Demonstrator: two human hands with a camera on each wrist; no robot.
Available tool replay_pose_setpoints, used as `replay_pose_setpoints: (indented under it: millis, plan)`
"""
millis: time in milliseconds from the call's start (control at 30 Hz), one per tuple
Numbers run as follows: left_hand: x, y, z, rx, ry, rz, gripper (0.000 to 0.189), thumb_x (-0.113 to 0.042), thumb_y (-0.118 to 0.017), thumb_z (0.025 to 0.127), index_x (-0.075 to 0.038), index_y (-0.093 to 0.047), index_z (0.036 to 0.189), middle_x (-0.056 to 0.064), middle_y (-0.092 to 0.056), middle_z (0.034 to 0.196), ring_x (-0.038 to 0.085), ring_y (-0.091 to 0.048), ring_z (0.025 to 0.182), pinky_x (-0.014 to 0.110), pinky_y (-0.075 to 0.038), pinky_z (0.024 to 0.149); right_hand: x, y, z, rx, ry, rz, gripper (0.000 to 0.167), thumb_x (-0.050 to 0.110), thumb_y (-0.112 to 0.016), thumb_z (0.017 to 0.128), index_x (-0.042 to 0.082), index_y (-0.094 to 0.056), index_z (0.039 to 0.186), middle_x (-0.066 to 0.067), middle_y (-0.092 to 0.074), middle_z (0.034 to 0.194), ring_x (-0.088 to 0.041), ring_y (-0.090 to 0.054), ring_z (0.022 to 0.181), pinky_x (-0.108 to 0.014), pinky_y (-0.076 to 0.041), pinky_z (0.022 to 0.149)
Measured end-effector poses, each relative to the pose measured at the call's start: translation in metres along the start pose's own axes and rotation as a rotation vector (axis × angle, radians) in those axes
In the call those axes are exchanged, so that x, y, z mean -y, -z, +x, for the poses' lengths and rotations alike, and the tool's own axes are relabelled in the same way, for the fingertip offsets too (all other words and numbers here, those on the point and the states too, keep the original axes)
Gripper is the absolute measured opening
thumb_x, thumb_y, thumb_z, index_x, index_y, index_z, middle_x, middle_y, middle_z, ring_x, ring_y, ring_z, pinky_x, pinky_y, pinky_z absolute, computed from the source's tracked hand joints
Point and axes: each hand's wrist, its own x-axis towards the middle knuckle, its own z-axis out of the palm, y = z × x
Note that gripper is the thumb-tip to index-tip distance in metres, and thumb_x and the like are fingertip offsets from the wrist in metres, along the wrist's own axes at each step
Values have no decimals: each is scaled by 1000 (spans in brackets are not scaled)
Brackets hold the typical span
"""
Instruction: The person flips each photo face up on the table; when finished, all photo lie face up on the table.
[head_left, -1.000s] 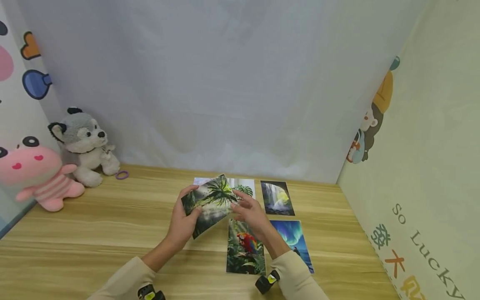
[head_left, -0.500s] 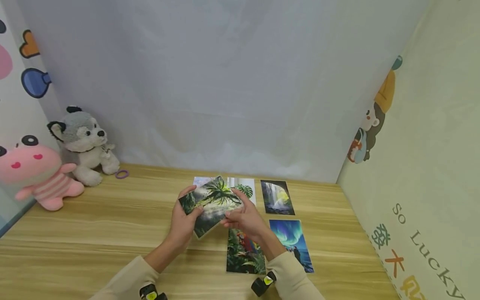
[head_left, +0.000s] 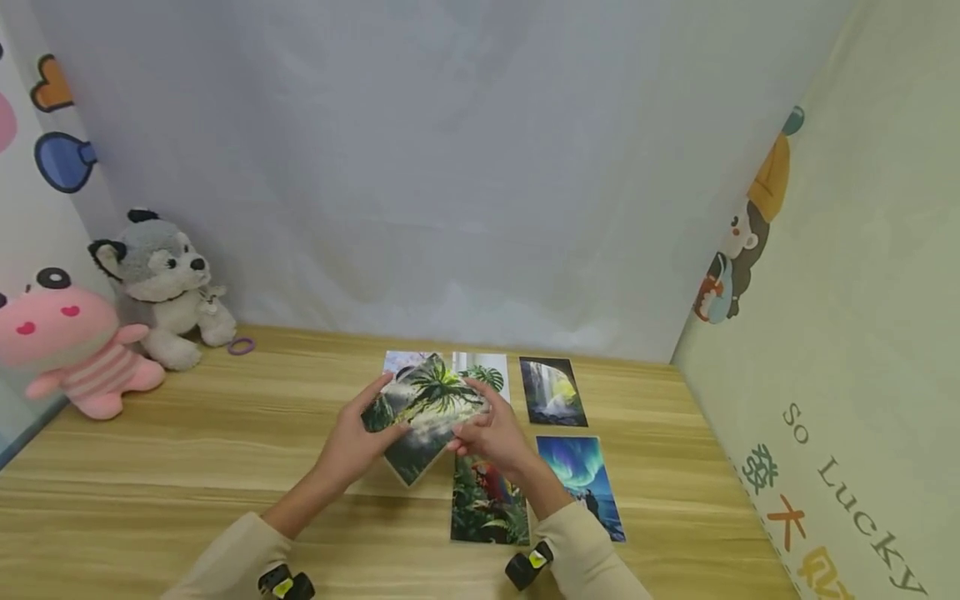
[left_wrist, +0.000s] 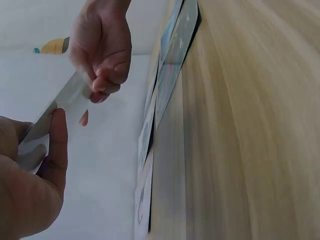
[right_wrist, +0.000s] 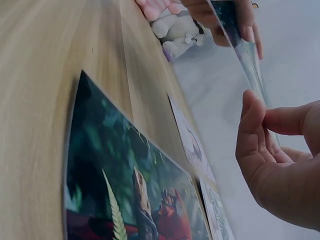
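Note:
A glossy photo card (head_left: pixel 431 429) with a sunlit jungle tree is held above the table, turned at an angle. My left hand (head_left: pixel 355 437) holds its left side, thumb on the picture face and fingers at the edge and behind. At the right side, my right hand (head_left: pixel 491 435) pinches the card between thumb and curled fingers; the right wrist view shows this pinch (right_wrist: pixel 280 150) from the side. Whether more cards lie behind the top one cannot be told. Below the hands lies a parrot photo (head_left: pixel 487 508), partly covered by the right hand.
Flat on the wooden table (head_left: pixel 187 475) lie a waterfall photo (head_left: pixel 553 392), an aurora photo (head_left: pixel 573 462), a monstera leaf photo (head_left: pixel 483 367) and a pale photo (head_left: pixel 397 360). Plush husky (head_left: pixel 168 287), pink plush toy (head_left: pixel 82 350) and purple ring (head_left: pixel 241 346) sit at left.
My right hand has gone from looser fingers at the card's right side to a pinch on it. The card has turned slightly, its lower corner shifting right; my left hand has shifted slightly.

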Motion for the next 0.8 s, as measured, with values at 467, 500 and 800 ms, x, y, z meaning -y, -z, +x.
replay_pose_setpoints:
  millis: [467,500,800]
  plan:
    - [16,33,-4,275,-249,460,72,-27,-87,76,2,-58,136,18,-69,115,3,-44,60,23,-40,56,-2,0,5,-37,42,-128,74,-11,-61,90,10,-33,155,-1,-68,68,-14,-66,57,-31,-58,61]
    - [16,34,-4,296,-265,477,74,-28,-88,74,2,-58,135,17,-70,110,3,-44,60,23,-41,56,-2,0,6,-43,44,-136,73,-11,-61,90,11,-34,155,-2,-69,69,-14,-66,57,-32,-58,61]
    - [15,38,-10,443,-231,563,84,-27,-93,64,5,-58,133,-1,-57,72,7,-49,63,25,-45,57,-11,-3,11,-66,43,-312,70,-4,-71,87,1,-41,150,-11,-70,74,-17,-66,55,-39,-59,60]
